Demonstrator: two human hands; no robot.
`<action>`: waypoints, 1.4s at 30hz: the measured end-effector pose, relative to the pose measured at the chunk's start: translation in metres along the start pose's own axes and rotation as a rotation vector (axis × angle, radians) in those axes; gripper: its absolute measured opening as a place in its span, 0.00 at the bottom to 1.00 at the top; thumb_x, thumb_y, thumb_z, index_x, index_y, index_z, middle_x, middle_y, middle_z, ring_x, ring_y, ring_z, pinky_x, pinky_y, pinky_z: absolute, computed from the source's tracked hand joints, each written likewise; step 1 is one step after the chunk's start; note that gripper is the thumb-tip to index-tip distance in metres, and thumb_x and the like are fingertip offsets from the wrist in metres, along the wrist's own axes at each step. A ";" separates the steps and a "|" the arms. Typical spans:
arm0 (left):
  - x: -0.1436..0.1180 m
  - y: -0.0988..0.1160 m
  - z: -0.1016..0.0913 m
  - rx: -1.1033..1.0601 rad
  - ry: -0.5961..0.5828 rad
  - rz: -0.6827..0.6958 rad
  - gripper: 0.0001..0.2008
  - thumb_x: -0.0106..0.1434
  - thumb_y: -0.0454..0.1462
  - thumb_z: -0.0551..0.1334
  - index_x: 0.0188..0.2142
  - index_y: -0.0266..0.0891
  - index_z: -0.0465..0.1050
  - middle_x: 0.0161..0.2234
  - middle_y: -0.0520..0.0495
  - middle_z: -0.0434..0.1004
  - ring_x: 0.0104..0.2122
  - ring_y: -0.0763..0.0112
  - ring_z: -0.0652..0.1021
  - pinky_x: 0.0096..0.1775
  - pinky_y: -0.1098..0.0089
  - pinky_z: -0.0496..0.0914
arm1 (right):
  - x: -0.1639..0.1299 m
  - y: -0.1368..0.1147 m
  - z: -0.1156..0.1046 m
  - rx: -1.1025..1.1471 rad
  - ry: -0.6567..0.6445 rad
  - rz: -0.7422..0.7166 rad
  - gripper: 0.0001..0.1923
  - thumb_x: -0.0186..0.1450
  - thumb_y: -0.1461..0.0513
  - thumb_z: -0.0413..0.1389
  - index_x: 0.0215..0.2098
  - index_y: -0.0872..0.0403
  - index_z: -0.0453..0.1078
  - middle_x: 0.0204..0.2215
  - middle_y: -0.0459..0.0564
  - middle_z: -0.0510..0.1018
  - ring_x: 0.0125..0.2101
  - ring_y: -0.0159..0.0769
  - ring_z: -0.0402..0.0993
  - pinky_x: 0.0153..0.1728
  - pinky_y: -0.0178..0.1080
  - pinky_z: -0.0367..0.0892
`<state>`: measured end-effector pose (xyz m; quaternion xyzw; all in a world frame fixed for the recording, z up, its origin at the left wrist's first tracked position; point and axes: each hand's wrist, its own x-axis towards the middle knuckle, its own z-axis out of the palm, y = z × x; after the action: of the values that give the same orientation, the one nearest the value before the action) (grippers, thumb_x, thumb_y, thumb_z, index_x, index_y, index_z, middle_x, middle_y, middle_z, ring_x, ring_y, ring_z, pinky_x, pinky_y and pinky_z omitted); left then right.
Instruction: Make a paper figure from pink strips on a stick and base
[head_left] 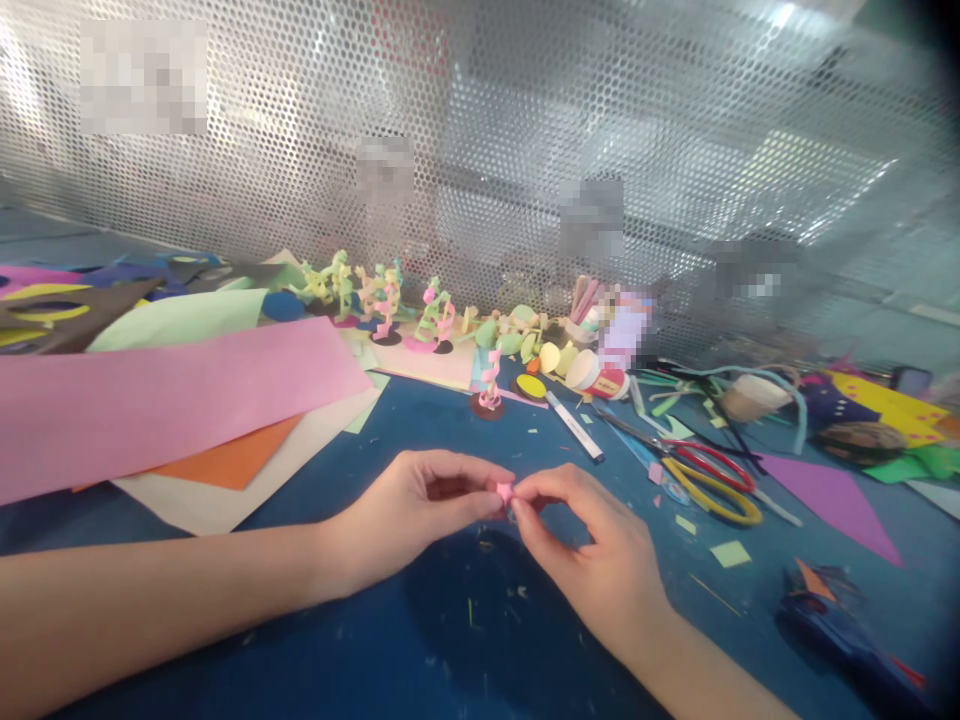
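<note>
Between the fingertips of both hands is a small pink paper piece (505, 493), held above the blue table. My left hand (427, 495) pinches it from the left, thumb and fingers closed. From the right, my right hand (589, 535) pinches its other side with thumb and forefinger. The piece is too small to make out its exact shape. Just beyond the hands stands a pink curled-paper figure (490, 385) on a round brown base. A white marker (574, 425) lies to the right of that figure.
Pink paper sheets (187, 400) cover the left side. Several curled-paper figures (386, 300) stand along the back. A glue jar (600, 375) lies tipped over. Red-and-yellow scissors (709, 480), a purple sheet (832, 500) and a dark blue tool (840, 640) are at right. Paper scraps dot the blue table (360, 650).
</note>
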<state>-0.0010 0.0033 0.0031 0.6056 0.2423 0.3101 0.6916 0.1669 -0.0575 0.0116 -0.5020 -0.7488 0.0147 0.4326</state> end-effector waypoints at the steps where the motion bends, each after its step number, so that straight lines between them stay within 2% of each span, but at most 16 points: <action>1: 0.000 0.000 0.000 -0.001 -0.005 -0.001 0.12 0.56 0.38 0.62 0.39 0.35 0.73 0.38 0.46 0.77 0.41 0.64 0.75 0.45 0.66 0.68 | 0.000 0.000 0.000 -0.001 -0.001 -0.006 0.05 0.58 0.68 0.53 0.31 0.52 0.67 0.26 0.43 0.73 0.27 0.28 0.70 0.32 0.31 0.65; 9: -0.003 0.002 0.002 0.064 -0.038 0.024 0.09 0.56 0.37 0.62 0.37 0.38 0.75 0.36 0.49 0.77 0.37 0.69 0.76 0.40 0.73 0.69 | -0.002 -0.002 0.002 -0.029 0.008 -0.072 0.06 0.57 0.70 0.52 0.27 0.53 0.64 0.22 0.42 0.69 0.25 0.27 0.66 0.29 0.31 0.63; 13: -0.002 0.000 0.002 0.042 -0.061 0.027 0.09 0.56 0.36 0.61 0.38 0.38 0.74 0.36 0.49 0.76 0.37 0.70 0.75 0.40 0.73 0.69 | -0.002 -0.003 0.002 -0.020 0.025 -0.085 0.07 0.56 0.71 0.53 0.26 0.54 0.63 0.22 0.42 0.68 0.25 0.27 0.65 0.29 0.31 0.62; 16: -0.002 0.000 0.002 -0.011 -0.037 0.013 0.12 0.55 0.36 0.62 0.41 0.38 0.70 0.35 0.49 0.75 0.37 0.71 0.74 0.41 0.71 0.68 | -0.003 -0.003 0.002 0.000 0.027 -0.052 0.06 0.57 0.71 0.53 0.27 0.53 0.64 0.23 0.42 0.69 0.26 0.27 0.66 0.30 0.32 0.63; 18: -0.002 0.000 0.001 -0.020 -0.015 0.029 0.12 0.55 0.36 0.63 0.39 0.38 0.68 0.34 0.49 0.74 0.36 0.72 0.74 0.41 0.71 0.68 | -0.003 -0.003 0.002 0.013 0.018 -0.022 0.06 0.58 0.70 0.53 0.29 0.53 0.64 0.25 0.43 0.70 0.27 0.28 0.67 0.31 0.32 0.63; 21: -0.001 0.002 0.000 -0.009 -0.007 0.060 0.08 0.56 0.36 0.62 0.35 0.36 0.68 0.34 0.49 0.72 0.36 0.73 0.73 0.41 0.71 0.67 | -0.004 -0.001 0.002 0.031 0.004 0.000 0.06 0.58 0.69 0.53 0.32 0.52 0.65 0.27 0.43 0.71 0.29 0.28 0.68 0.32 0.32 0.64; 26: 0.000 0.003 -0.001 0.001 -0.006 0.078 0.08 0.57 0.37 0.61 0.35 0.36 0.68 0.34 0.48 0.72 0.37 0.71 0.73 0.42 0.68 0.67 | -0.003 0.001 0.003 0.051 -0.014 0.031 0.06 0.59 0.68 0.52 0.33 0.52 0.65 0.28 0.44 0.72 0.29 0.30 0.69 0.33 0.33 0.65; 33: -0.001 0.003 -0.001 0.000 -0.027 0.086 0.07 0.57 0.37 0.60 0.35 0.36 0.68 0.35 0.47 0.73 0.38 0.68 0.73 0.44 0.66 0.66 | -0.003 -0.001 0.002 0.121 -0.087 0.157 0.06 0.60 0.65 0.53 0.36 0.52 0.65 0.31 0.46 0.72 0.32 0.31 0.70 0.34 0.34 0.67; 42: 0.003 0.001 -0.003 -0.021 -0.048 0.070 0.07 0.57 0.37 0.61 0.35 0.36 0.69 0.34 0.48 0.72 0.37 0.69 0.73 0.42 0.67 0.66 | -0.002 0.002 0.007 0.128 -0.085 0.150 0.05 0.59 0.67 0.53 0.33 0.51 0.65 0.28 0.43 0.72 0.29 0.29 0.70 0.32 0.31 0.66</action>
<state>-0.0009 0.0071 0.0035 0.6138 0.2010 0.3218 0.6924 0.1643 -0.0550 0.0048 -0.5271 -0.7241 0.1161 0.4294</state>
